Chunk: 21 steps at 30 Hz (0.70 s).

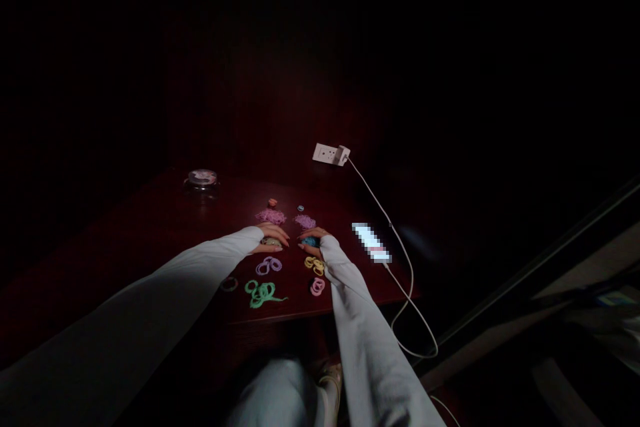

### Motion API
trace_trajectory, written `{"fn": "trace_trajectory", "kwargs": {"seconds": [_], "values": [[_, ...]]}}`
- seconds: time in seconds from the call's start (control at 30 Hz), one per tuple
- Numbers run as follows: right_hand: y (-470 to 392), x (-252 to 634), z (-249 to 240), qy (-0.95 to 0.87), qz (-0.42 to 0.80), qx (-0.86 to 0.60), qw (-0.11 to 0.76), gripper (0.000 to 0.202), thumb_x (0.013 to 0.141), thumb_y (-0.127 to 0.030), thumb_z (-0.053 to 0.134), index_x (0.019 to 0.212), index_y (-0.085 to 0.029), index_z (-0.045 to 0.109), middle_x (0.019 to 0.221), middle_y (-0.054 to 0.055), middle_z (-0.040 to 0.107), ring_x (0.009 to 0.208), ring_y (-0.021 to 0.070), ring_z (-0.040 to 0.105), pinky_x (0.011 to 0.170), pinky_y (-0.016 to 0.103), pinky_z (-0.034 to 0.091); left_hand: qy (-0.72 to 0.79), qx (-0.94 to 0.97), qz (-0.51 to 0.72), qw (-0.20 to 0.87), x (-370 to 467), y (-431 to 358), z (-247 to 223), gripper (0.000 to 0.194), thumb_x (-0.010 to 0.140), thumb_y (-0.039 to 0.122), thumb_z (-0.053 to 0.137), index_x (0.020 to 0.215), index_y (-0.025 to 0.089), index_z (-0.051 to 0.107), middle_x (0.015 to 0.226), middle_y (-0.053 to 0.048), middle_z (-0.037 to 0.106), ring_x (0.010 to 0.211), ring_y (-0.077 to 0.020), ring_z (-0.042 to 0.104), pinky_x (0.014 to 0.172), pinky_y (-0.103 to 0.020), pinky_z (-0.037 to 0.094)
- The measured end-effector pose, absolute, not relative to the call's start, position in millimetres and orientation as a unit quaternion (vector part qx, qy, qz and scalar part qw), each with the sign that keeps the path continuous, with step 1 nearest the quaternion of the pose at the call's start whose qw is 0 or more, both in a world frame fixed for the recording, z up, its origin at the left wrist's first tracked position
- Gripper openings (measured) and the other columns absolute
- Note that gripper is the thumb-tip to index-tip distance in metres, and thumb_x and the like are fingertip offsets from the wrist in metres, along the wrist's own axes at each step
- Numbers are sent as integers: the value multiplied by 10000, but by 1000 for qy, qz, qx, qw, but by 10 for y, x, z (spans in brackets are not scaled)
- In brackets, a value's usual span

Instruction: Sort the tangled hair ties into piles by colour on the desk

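On the dark red table, my left hand [273, 234] curls its fingers and thumb round a small beige heap [271, 241], partly hidden under it. My right hand [315, 238] is likewise curved about a small blue heap [310, 241]. Behind the hands lie a pink heap [271, 216] and a purple heap [305, 221] of what look like tiny bands. Nearer to me are lilac hair ties [269, 265], yellow hair ties [315, 265], pink hair ties [317, 287] and tangled green bands [263, 293].
A round clear container [203, 177] stands at the back left. Small orange [273, 202] and blue [301, 208] items sit behind the heaps. A phone [371, 243] at right charges by a white cable [375, 193] from a wall socket [327, 154]. The table edge [285, 317] is near my knees.
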State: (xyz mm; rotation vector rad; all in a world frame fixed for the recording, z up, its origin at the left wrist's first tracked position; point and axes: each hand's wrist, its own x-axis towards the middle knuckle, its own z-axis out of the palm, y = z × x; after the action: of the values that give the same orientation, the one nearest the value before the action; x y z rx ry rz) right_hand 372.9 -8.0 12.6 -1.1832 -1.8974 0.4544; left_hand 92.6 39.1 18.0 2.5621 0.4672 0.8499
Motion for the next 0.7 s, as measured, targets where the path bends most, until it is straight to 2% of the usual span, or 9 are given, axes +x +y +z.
{"fn": "trace_trajectory", "kwargs": {"seconds": [0.2, 0.4, 0.53, 0.7], "values": [[-102, 3674, 139, -745, 191, -479, 423, 133, 751, -432, 838, 822, -319, 847, 1022, 60, 820, 1072, 281, 754, 1128, 497, 552, 163, 916, 312, 192, 906, 360, 245, 254, 993, 373, 618, 993, 216, 818, 1130, -92, 839, 1094, -239, 766, 1085, -375, 528], [-138, 3654, 150, -748, 191, -475, 423, 137, 770, -463, 839, 844, -347, 842, 1030, 46, 822, 1093, 284, 746, 1159, 476, 502, 169, 919, 309, 174, 922, 356, 211, 266, 994, 394, 632, 1033, 239, 844, 1142, -84, 831, 1106, -250, 740, 1071, -364, 512], [-104, 3683, 152, -750, 200, -485, 402, 170, 763, -490, 858, 840, -339, 847, 1042, 50, 824, 1102, 289, 732, 1135, 479, 501, 159, 916, 317, 186, 952, 380, 174, 237, 997, 385, 644, 1026, 272, 850, 1144, -61, 829, 1101, -235, 742, 1075, -358, 506], [-71, 3716, 99, -755, 198, -474, 407, 249, 785, -563, 828, 810, -316, 844, 998, 68, 799, 1035, 281, 725, 1049, 455, 545, 150, 911, 328, 198, 980, 405, 152, 190, 958, 350, 665, 907, 215, 788, 1036, -70, 810, 1007, -223, 751, 1043, -335, 525]]}}
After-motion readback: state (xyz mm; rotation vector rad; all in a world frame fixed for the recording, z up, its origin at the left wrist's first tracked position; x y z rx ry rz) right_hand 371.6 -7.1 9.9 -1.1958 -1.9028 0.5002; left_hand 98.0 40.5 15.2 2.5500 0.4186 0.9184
